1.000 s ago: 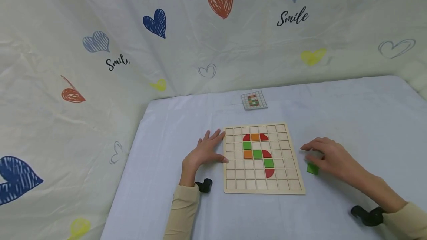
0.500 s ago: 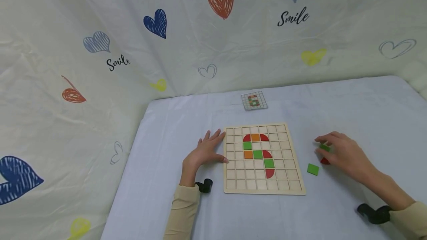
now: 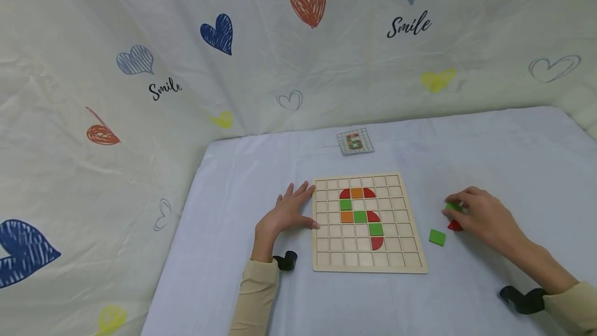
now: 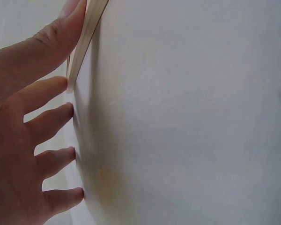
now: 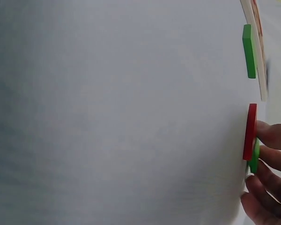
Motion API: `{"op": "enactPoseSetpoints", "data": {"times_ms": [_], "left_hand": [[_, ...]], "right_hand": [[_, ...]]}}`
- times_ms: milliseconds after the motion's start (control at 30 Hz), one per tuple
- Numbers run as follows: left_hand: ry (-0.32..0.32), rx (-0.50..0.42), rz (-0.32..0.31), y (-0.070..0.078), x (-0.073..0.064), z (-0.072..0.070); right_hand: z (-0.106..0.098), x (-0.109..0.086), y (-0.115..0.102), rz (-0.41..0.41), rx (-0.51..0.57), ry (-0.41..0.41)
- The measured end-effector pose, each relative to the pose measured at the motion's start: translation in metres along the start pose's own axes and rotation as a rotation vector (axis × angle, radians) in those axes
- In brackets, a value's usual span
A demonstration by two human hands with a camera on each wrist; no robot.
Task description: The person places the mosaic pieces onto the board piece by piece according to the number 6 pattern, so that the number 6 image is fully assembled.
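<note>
My left hand lies at the left edge of the wooden grid board, fingers spread, its thumb and index finger touching the rim. Red quarter-round, green and orange square tiles form part of a figure on the board. To the right of the board, my right hand pinches a green square tile between thumb and fingers. Close by that thumb is a red tile, partly covered by the hand in the head view. Another green tile lies flat between the board and the right hand.
A small pattern card with a coloured figure on a grid lies behind the board. White cloth covers the table. A heart-printed curtain hangs behind it. Black wrist devices sit by both sleeves.
My right hand has moved right, away from the nearer green tile, and now grips another green tile. A red tile has come into sight beneath it. The left hand stays still.
</note>
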State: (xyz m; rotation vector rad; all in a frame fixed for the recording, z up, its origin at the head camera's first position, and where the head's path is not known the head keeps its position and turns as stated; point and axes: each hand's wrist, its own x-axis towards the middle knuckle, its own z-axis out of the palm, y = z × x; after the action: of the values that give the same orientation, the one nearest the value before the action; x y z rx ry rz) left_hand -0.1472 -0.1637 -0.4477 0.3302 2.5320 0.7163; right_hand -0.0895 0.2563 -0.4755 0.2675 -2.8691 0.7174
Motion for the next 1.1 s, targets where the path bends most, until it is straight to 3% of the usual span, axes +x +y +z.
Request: {"op": "enactPoseSetpoints", "data": {"times_ms": [267,500,800,1100], "left_hand": [[-0.001,-0.001,0.005,0.002,-0.002,-0.001],[0.002,-0.010,0.006,0.002,-0.001,-0.001],[-0.001,-0.008,0.011,0.000,0.000,-0.001],[0.001,-0.011,0.010,-0.002,0.001,0.000]], "right_hand": [[0.001,0.000,-0.001,-0.012,0.085,0.011],[0.000,-0.001,-0.004,-0.074,0.101,0.078],[-0.002,-0.001,-0.013,-0.046,0.182,-0.015],[0.000,0.002,-0.024,-0.208,0.214,-0.028]]}}
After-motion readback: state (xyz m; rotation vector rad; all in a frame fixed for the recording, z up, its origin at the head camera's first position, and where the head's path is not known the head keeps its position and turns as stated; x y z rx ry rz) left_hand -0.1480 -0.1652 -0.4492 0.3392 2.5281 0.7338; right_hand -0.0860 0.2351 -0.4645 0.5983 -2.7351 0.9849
